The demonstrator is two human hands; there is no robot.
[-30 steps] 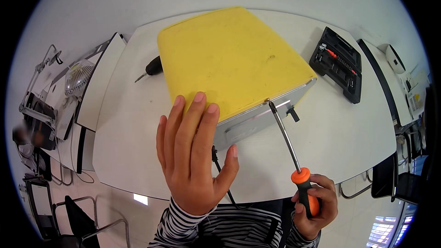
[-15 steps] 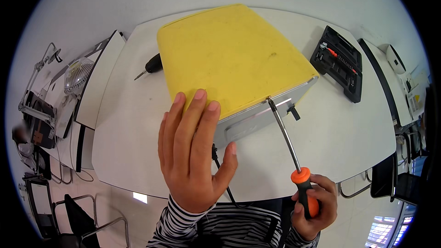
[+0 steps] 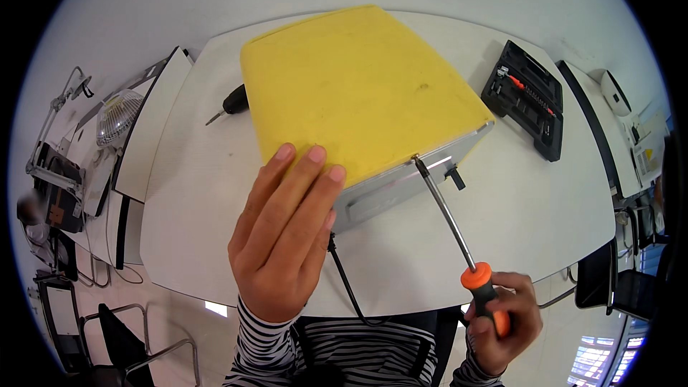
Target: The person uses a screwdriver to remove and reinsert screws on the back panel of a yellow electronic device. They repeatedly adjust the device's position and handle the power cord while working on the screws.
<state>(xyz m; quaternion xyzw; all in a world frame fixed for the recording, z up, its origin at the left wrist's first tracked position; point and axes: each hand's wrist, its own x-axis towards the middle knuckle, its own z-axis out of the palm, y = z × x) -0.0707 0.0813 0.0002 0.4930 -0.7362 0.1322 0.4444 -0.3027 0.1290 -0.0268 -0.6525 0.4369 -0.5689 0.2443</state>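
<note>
A large box-shaped appliance with a yellow cover [image 3: 358,86] and a grey metal end panel [image 3: 380,197] rests on the table. My left hand [image 3: 287,236] lies with fingers stretched over the cover's near left edge, holding nothing. In my right hand [image 3: 505,326] is a screwdriver [image 3: 448,218] with an orange and black handle, gripped by fingers and thumb. Its tip meets a small screw [image 3: 415,158] at the cover's near edge, above the panel. A black knob [image 3: 455,176] juts from the panel to the right of the tip. A black cord [image 3: 344,276] hangs from the panel beside my left hand.
Left of the appliance lies a second, black-handled screwdriver [image 3: 235,101], partly hidden. An opened black tool case [image 3: 527,100] with bits sits at the right on the white table [image 3: 197,244]. Chairs [image 3: 125,340] and side desks stand around, and a wall rises behind.
My left hand has shifted left and its thumb has drawn in against the fingers. My right hand and the screwdriver handle have moved slightly right, with the tip staying at the screw.
</note>
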